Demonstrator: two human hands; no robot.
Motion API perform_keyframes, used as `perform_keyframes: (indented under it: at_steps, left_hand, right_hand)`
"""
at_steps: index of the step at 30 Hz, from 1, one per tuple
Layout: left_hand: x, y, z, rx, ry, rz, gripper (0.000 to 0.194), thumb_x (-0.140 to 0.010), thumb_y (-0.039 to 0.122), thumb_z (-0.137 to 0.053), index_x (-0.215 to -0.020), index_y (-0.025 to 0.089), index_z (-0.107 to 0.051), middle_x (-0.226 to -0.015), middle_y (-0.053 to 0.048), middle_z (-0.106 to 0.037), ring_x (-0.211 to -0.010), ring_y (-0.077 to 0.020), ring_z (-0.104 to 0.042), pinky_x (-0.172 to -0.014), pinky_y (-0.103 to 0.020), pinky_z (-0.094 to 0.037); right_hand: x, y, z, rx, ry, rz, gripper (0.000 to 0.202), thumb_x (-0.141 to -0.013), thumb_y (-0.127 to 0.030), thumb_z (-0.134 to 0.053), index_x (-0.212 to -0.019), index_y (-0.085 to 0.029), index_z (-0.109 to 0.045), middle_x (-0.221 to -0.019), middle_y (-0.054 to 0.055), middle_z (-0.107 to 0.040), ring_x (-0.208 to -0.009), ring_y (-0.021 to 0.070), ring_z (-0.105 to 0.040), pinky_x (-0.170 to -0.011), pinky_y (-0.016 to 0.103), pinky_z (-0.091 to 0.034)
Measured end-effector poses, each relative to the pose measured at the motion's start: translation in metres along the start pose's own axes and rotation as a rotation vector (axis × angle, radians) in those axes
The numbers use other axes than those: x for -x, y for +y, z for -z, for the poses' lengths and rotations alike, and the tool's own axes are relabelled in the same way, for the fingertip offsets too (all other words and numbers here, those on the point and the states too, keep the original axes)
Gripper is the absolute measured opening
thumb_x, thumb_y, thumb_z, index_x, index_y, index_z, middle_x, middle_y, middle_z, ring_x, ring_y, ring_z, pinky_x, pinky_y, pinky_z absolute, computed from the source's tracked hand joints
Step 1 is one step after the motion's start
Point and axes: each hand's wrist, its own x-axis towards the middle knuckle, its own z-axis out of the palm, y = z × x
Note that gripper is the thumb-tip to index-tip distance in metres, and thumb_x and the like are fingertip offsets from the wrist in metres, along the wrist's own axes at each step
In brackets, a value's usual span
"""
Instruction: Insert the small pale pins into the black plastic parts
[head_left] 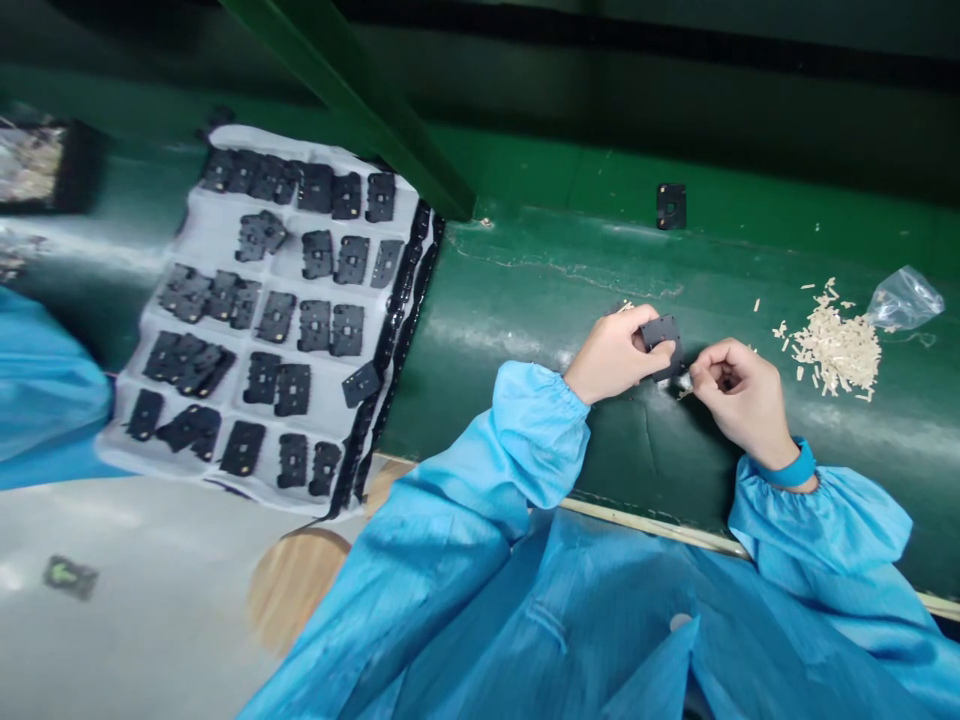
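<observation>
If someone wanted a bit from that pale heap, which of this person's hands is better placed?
Probably the right hand: it is nearer the pale heap, while the left hand is farther off and holds a black plate.

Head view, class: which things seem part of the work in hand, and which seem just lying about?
Likely part of the work:
black plate, held in the left hand
pale strips, heaped near the right hand
similar plates on the white-lined tray

Seemingly lying about:
clear plastic bag
round wooden disc
floor marker with arrow
</observation>
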Motion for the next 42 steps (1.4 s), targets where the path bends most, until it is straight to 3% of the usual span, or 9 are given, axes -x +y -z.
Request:
perform_keyframes:
  at_steps: [6,16,23,42]
  left_hand:
    - [-0.0007,0.0017,-0.0002,0.014,0.001,0.034,0.013,-0.079,0.019,-0.067,-0.082,0.015,-0.055,-0.060,0.005,-0.049,-0.042,-0.0071,-0.047,-0.038,-0.019,-0.039]
    - [-0.0015,-0.0010,-0.0009,0.079,-0.019,0.033,0.014,-0.079,0.019,-0.068,-0.083,0.015,-0.054,-0.060,0.004,-0.050,-0.043,-0.0077,-0.049,-0.036,-0.018,-0.039]
    - [-0.0011,0.0019,-0.0006,0.092,-0.022,0.080,0.014,-0.078,0.018,-0.067,-0.082,0.015,-0.054,-0.060,0.004,-0.049,-0.043,-0.0085,-0.050,-0.034,-0.019,-0.041]
    - [-0.0018,-0.0020,0.0001,0.142,-0.075,0.031,0.018,-0.080,0.020,-0.068,-0.083,0.015,-0.051,-0.061,0.004,-0.049,-0.044,-0.0082,-0.052,-0.037,-0.018,-0.043]
  right_hand:
    - [-0.0004,-0.0021,-0.0005,0.014,-0.016,0.020,0.014,-0.089,-0.028,-0.065,-0.080,-0.017,-0.062,-0.068,0.002,-0.055,-0.056,0.0107,-0.046,-0.054,0.027,-0.037]
    - [-0.0024,-0.0013,-0.0009,-0.119,-0.093,-0.146,0.025,-0.086,-0.040,-0.068,-0.082,-0.016,-0.062,-0.065,0.003,-0.056,-0.055,0.0112,-0.046,-0.051,0.026,-0.035]
    - [-0.0035,-0.0033,-0.0004,-0.125,-0.073,-0.139,0.023,-0.083,-0.038,-0.068,-0.079,-0.016,-0.062,-0.062,0.002,-0.056,-0.053,0.0104,-0.046,-0.049,0.024,-0.035]
    - [-0.0068,-0.0033,0.0010,-0.138,-0.088,-0.134,0.027,-0.083,-0.041,-0.066,-0.079,-0.014,-0.063,-0.060,0.003,-0.057,-0.050,0.0108,-0.048,-0.047,0.023,-0.036]
